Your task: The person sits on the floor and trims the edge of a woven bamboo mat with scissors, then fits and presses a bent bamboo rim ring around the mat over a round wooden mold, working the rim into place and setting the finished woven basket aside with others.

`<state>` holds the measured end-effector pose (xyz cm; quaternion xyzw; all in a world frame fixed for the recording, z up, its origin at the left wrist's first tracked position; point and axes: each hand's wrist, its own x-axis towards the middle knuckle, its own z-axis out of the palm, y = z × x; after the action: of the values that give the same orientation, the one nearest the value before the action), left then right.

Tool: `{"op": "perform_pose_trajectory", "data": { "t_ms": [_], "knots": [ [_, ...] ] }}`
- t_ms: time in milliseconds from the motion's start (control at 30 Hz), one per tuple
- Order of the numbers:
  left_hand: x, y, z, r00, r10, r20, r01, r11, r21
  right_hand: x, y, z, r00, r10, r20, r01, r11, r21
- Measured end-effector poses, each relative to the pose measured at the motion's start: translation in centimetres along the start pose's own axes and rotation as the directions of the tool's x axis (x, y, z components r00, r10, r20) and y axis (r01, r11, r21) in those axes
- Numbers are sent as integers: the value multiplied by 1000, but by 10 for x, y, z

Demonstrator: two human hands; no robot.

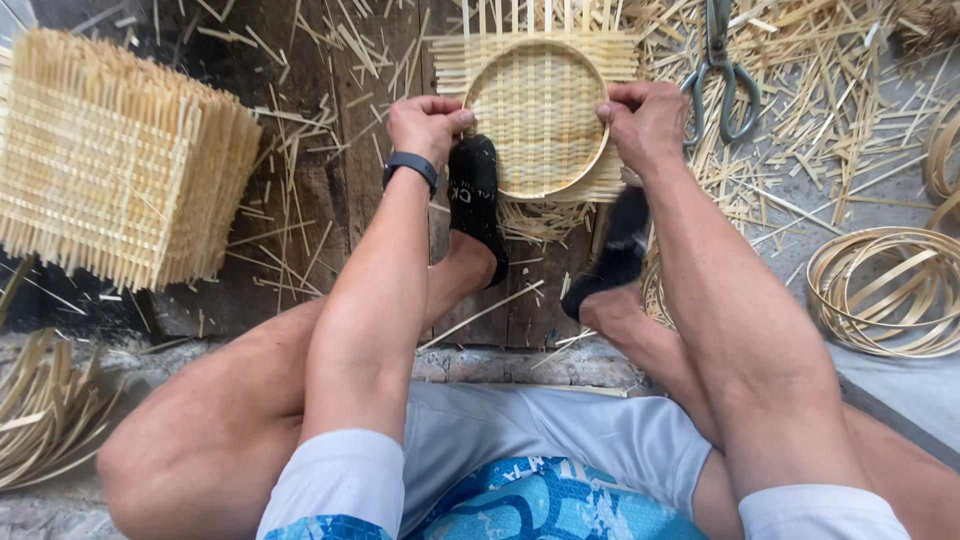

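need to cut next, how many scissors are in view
1: the scissors lie on bamboo strips, just beyond the right hand. More could be hidden under the strips.

Pale straw woven mat, black socks, blue-patterned shorts

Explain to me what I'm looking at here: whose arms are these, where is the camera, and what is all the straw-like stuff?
There is no machine here. The one picture comes from a camera worn on a person's head, looking down at their own arms, knees and feet. The left hand and the right hand each grip an edge of a woven mat with a round hoop pressed onto it. Both feet in black socks rest by its near edge. It lies on dark wooden boards strewn with loose thin strips. To the left sits a stack of square woven mats. Up right lie metal shears, and at the far right a pile of coiled hoops. A dark band circles the left wrist.
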<state>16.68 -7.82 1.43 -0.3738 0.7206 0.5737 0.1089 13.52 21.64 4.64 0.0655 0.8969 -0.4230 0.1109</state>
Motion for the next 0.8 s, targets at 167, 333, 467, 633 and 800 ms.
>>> {"op": "perform_pose_trajectory", "data": {
  "t_ms": [167,333,467,633,800],
  "knots": [
    [-7,9,-6,997,70,36,-73,993,88,8,8,-5,998,47,48,-49,998,39],
    [-4,37,-4,960,267,85,-278,875,395,-6,-28,-13,993,35,116,-22,994,-110],
    [23,50,36,522,787,330,-813,342,470,-40,-50,27,717,-522,462,677,678,-285],
    [51,32,70,630,713,308,-777,585,233,-56,-28,81,607,-662,440,761,324,-562],
    [49,33,69,739,595,315,-658,737,151,-56,-38,70,663,-608,436,733,412,-541]
  ]
}}
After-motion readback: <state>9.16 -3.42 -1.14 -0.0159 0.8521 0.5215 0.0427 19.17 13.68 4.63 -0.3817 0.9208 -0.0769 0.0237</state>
